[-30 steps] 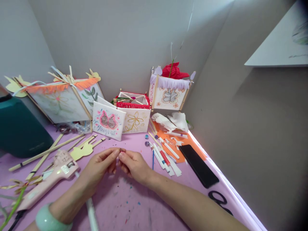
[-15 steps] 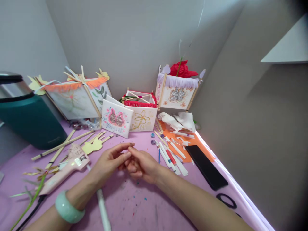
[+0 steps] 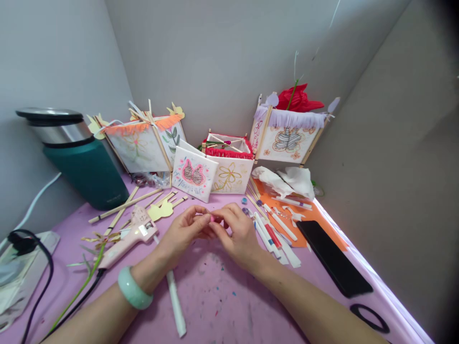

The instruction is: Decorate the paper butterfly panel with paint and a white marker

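Left hand point(image 3: 183, 231): your thumb and fingers are nearly closed, pinching a pink bit point(image 3: 212, 218)
Right hand point(image 3: 239, 238): curled in too, fingertips on the same bit
Pink bit: right where your hands meet, over the purple table point(image 3: 201, 306), mostly hidden tbh
Glue gun point(image 3: 133, 236): lying beside your left forearm
Markers point(image 3: 273, 236): bunched just right of your right hand

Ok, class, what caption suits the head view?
Left hand and right hand hold a small pink piece above a purple tabletop.
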`<state>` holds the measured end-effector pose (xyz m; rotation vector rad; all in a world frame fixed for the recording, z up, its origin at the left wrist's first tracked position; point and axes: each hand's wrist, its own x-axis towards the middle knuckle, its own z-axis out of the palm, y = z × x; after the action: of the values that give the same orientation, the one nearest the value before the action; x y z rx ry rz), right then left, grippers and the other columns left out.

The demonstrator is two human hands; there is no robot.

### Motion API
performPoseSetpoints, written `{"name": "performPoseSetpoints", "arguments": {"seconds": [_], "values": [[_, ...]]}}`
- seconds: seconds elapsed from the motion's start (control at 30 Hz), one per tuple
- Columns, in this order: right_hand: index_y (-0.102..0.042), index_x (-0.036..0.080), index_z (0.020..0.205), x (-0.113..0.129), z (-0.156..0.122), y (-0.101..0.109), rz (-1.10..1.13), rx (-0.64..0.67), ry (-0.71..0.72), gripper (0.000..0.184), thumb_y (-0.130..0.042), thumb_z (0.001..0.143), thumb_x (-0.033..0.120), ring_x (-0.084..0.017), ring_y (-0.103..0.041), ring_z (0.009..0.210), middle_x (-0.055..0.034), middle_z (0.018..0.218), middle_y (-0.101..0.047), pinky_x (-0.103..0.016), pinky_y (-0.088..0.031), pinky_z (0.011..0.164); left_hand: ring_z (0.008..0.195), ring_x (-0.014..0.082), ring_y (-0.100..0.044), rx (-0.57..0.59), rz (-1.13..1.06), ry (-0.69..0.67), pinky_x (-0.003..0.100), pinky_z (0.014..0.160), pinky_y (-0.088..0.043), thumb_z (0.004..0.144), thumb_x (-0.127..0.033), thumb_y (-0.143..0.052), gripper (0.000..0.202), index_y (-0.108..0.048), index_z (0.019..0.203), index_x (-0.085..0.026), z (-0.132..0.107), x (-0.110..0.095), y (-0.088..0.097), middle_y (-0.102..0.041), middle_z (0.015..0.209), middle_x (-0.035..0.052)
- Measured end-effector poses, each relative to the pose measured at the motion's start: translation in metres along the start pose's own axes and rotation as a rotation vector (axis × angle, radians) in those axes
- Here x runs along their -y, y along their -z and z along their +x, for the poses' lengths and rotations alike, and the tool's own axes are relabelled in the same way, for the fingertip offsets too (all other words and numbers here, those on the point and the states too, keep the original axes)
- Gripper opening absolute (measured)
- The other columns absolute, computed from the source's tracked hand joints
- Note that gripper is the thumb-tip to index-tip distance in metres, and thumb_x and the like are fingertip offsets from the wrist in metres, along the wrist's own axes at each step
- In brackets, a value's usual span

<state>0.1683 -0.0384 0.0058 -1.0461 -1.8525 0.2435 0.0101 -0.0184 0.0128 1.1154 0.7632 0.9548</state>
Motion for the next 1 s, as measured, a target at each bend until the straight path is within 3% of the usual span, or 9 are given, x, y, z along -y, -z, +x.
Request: {"name": "performPoseSetpoints", "arguments": {"seconds": [0.23, 0.37, 0.53, 0.73, 1.0], "values": [[-0.059, 0.017, 0.104, -0.003, 0.003, 0.005, -0.124, 0.120, -0.019, 0.018, -0.048, 0.094, 0.028, -0.016, -0.058, 0.085, -0.0070, 0.097, -0.060, -0.028, -0.045, 0.073, 0.070, 0.0150, -0.065, -0.069, 0.156, -0.084, 0.029, 0.071, -0.052, 0.075, -0.037, -0.070, 0.023, -0.061, 0.088, -0.019, -0.001, -0.005, 0.001, -0.068, 0.079, 0.0002], [-0.060, 0.017, 0.099, -0.003, 0.005, 0.006, -0.289, 0.248, 0.039, 0.020, -0.046, 0.095, 0.031, -0.016, -0.056, 0.077, -0.0056, 0.090, -0.059, -0.027, -0.042, 0.066, 0.068, 0.0181, -0.066, -0.068, 0.190, -0.012, 0.030, 0.066, -0.052, 0.070, -0.040, -0.074, 0.028, -0.063, 0.084, -0.019, 0.001, -0.004, 0.005, -0.070, 0.076, 0.0023], [-0.060, 0.015, 0.098, -0.006, 0.003, 0.004, -0.427, 0.332, 0.072, 0.027, -0.041, 0.097, 0.034, -0.015, -0.054, 0.071, -0.0055, 0.087, -0.059, -0.025, -0.038, 0.060, 0.062, 0.0184, -0.067, 0.024, 0.204, 0.061, 0.029, 0.061, -0.051, 0.070, -0.042, -0.073, 0.031, -0.058, 0.085, -0.020, 0.007, 0.002, 0.010, -0.070, 0.068, 0.0017], [-0.059, 0.016, 0.096, -0.003, -0.003, 0.000, -0.399, 0.317, 0.053, 0.027, -0.042, 0.096, 0.036, -0.014, -0.054, 0.070, -0.0042, 0.085, -0.059, -0.025, -0.037, 0.058, 0.055, 0.0153, -0.064, 0.054, 0.204, 0.076, 0.023, 0.052, -0.045, 0.072, -0.042, -0.071, 0.033, -0.050, 0.085, -0.021, 0.008, 0.006, 0.012, -0.069, 0.062, 0.0005], [-0.062, 0.015, 0.089, -0.013, 0.000, 0.000, -0.453, 0.214, 0.085, 0.029, -0.038, 0.096, 0.030, -0.015, -0.054, 0.067, -0.0042, 0.078, -0.061, -0.027, -0.034, 0.058, 0.061, 0.0219, -0.069, 0.000, 0.263, 0.130, 0.029, 0.054, -0.049, 0.076, -0.054, -0.063, 0.042, -0.050, 0.098, -0.020, 0.009, 0.012, 0.011, -0.072, 0.075, 0.0052]]}}
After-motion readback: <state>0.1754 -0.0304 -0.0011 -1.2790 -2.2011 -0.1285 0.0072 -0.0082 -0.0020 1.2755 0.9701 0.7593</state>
